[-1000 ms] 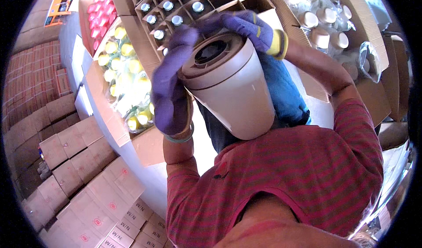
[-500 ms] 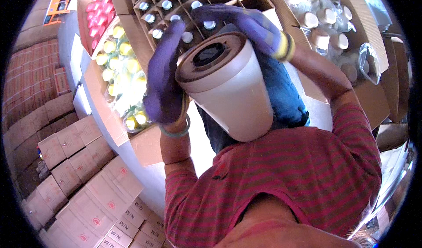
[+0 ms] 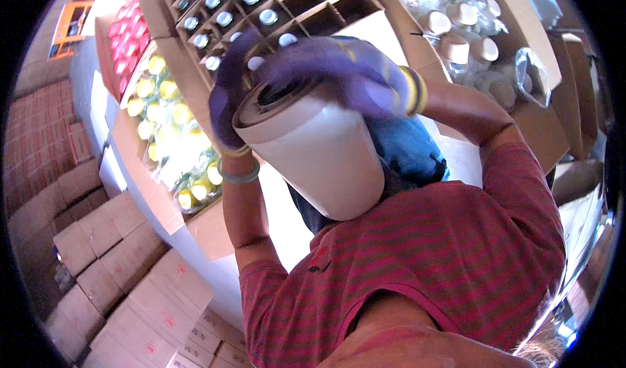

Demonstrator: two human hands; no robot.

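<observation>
A large white roll (image 3: 319, 156) with a brown-edged end and dark round core leans between my thighs and my striped shirt. My left hand (image 3: 228, 104), in a purple glove, lies along the left side of its upper end, fingers stretched past the rim. Across the top of that end reaches my right hand (image 3: 352, 74), in a matching glove with a yellow cuff, its fingers blurred by motion. Whether anything lies between the right fingers cannot be made out. Just beyond both hands, a divided carton (image 3: 297, 19) holds dark bottles with pale caps.
Yellow-capped bottles (image 3: 186, 198) fill an open box at the left, with red-pink bottles (image 3: 130, 35) behind. At the right, a box (image 3: 548, 68) contains clear-wrapped bottles with cream caps. Stacked cardboard cartons (image 3: 150, 309) cover the lower left. Several carton compartments hold no bottle.
My right hand has swept left and down over the roll's end, partly covering it. My left hand and the roll's top have shifted left in the picture, as the surroundings have too.
</observation>
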